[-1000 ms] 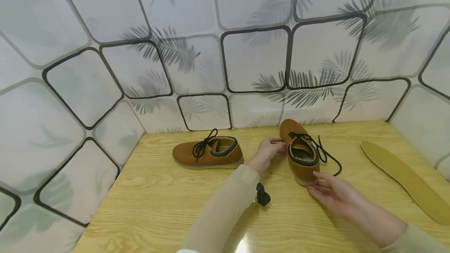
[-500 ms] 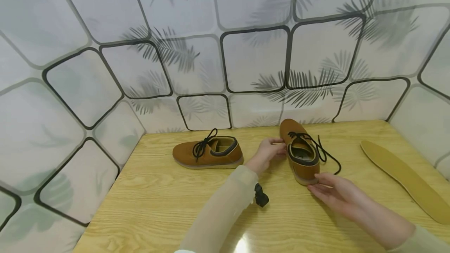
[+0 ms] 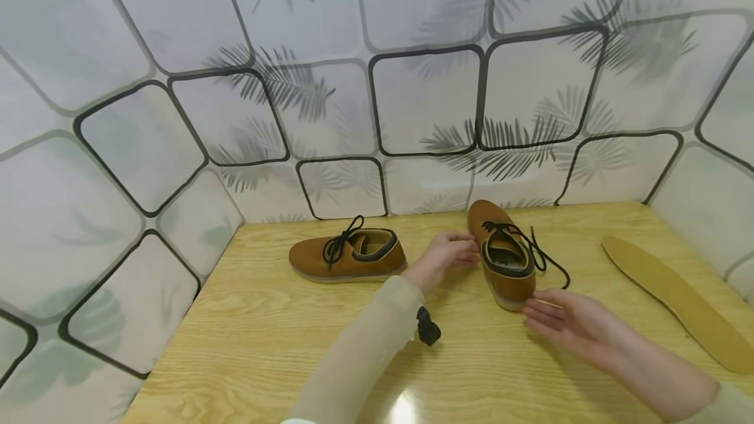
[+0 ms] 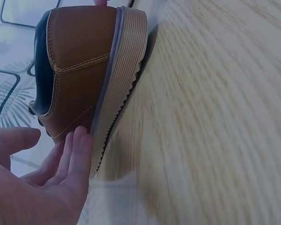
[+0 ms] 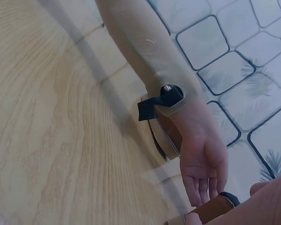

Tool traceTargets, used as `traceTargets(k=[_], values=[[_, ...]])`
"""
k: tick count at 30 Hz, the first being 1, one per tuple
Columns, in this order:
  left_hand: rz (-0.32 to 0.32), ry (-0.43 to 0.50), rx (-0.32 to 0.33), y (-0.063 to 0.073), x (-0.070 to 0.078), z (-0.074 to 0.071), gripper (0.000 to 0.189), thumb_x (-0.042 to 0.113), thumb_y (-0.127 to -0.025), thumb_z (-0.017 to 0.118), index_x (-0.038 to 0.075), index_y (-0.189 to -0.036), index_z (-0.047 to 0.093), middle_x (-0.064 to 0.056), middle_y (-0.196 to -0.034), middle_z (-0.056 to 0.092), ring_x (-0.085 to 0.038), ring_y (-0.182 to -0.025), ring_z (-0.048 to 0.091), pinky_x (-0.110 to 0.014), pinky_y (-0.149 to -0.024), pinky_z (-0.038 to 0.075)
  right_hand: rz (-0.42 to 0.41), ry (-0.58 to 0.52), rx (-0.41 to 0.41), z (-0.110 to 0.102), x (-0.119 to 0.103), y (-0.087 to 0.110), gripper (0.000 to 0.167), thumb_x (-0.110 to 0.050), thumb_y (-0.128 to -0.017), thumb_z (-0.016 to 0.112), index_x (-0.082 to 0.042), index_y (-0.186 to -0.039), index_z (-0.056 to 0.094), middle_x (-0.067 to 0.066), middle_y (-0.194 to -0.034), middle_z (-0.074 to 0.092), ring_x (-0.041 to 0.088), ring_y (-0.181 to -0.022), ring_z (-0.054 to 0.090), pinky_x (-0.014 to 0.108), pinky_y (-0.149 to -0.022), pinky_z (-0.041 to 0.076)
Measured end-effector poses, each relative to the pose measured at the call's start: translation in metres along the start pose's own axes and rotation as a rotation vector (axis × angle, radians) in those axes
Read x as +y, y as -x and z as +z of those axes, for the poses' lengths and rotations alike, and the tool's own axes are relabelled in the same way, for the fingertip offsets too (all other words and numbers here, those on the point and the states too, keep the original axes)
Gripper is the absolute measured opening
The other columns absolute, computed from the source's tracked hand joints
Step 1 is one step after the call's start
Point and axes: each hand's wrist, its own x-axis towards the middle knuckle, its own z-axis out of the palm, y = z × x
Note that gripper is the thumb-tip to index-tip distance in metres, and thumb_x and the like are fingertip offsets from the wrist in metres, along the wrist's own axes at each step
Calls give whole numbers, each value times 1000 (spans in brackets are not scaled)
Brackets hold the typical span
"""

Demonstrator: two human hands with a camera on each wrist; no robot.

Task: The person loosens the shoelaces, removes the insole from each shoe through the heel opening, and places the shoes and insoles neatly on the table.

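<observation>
A brown lace-up shoe with black laces stands on the wooden table, its toe toward the back wall. My left hand is at its left side; in the left wrist view, straight fingertips lie against or very near the brown upper, thumb apart. By the heel, my right hand has its fingers extended, with the index fingertip at the heel's edge; whether it touches is unclear. In the right wrist view, the right hand is partly cut off by the frame. A matching shoe lies further left, toe pointing left.
A tan insole lies flat at the table's right. A black device is strapped at my left wrist. Patterned cloth walls enclose the wooden table at the back and sides.
My right hand has drawn slightly away from the heel, to the right. The left hand has shifted a little left, its fingers looser by the shoe's side. Both shoes stay in place.
</observation>
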Motion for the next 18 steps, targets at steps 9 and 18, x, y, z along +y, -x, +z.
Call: traceTargets(k=[9, 18], values=[[-45, -59, -13, 13, 13, -17, 34, 9, -109, 59, -7, -139, 62, -29, -132, 69, -43, -123, 70, -48, -108, 58, -53, 77, -86, 0, -14, 2, 44, -16, -115, 44, 7, -149, 27, 7, -127, 60, 11, -106, 69, 29, -98, 60], [-55, -67, -44, 17, 24, -31, 37, 9, -110, 56, -7, -143, 59, -29, -138, 66, -41, -127, 68, -45, -110, 57, -88, 78, -126, 7, -25, 1, 18, -15, -116, 40, -7, -124, 54, -1, -116, 67, 11, -107, 70, 26, -97, 60]])
